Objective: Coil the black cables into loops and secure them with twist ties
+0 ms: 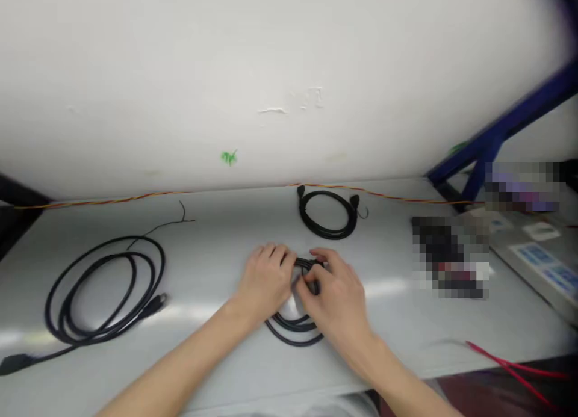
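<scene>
Cable coil (293, 330): black, in small loops, mid-table and close to us.
Left hand (264, 281): grip clenched over the coil's top.
Right hand (338, 296): fingers pinch that same top.
Progress: we judge the loops gathered. The tidy coil (328, 215) behind looks finished, and the loose cable (103, 290) at the left lies slack.
Table (406, 339): white, glossy, with a red wire (510, 363) near its right edge.
Room: white wall (271, 74), blue frame (506, 131) at the right.

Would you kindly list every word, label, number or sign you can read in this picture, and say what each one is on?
No text can be read here.
The blue-and-white labels on the grey panel at the right: too small and blurred to read.
The green mark on the wall: a scribble, no legible letters.
The coiled black cable held by the left hand and right hand: no print visible.
</scene>
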Action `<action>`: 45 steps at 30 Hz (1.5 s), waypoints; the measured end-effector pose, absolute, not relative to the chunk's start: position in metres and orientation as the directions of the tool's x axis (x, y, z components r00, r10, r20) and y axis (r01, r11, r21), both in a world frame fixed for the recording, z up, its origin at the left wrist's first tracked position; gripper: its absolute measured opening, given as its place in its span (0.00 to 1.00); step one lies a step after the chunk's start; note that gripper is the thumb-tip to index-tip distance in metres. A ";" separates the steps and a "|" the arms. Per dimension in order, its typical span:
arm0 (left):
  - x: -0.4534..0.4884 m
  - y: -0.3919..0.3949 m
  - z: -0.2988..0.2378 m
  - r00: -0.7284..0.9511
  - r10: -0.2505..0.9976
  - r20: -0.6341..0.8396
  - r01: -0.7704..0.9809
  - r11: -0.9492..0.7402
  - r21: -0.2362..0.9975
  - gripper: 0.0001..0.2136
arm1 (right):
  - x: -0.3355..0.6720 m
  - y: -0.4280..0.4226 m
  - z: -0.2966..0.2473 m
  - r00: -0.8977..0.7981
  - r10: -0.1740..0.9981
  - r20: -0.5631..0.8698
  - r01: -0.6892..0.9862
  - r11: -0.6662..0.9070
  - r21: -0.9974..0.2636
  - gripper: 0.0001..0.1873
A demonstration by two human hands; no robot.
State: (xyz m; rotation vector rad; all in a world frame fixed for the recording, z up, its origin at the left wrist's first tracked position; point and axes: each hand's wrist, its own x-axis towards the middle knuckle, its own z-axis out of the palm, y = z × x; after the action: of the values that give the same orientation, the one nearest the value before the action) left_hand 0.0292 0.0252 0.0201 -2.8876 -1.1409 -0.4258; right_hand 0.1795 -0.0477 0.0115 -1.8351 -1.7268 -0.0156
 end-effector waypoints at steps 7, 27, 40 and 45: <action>0.022 0.030 0.015 0.735 0.565 0.375 0.554 -0.819 0.148 0.12 | 0.179 -0.042 0.011 0.142 0.890 0.433 0.939 0.017 -0.342 0.10; 0.021 0.030 0.018 0.784 0.546 0.294 0.555 -0.830 0.061 0.13 | 0.221 -0.029 0.028 -0.160 0.954 0.255 0.809 0.274 -0.520 0.06; 0.022 0.030 0.018 0.794 0.544 0.271 0.549 -0.834 0.066 0.12 | 0.218 -0.011 0.021 0.160 0.987 -0.030 0.538 -0.112 -0.836 0.35; 0.022 0.030 0.017 0.784 0.546 0.295 0.542 -0.834 0.101 0.12 | 0.224 -0.002 0.020 0.078 0.996 -0.048 0.605 -0.086 -0.792 0.39</action>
State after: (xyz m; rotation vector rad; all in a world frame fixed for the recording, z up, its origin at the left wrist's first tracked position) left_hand 0.0224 0.0295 0.0167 -2.9778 -0.9082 -0.4968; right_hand 0.2238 -0.0023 0.0203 -1.7587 -1.5876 0.8336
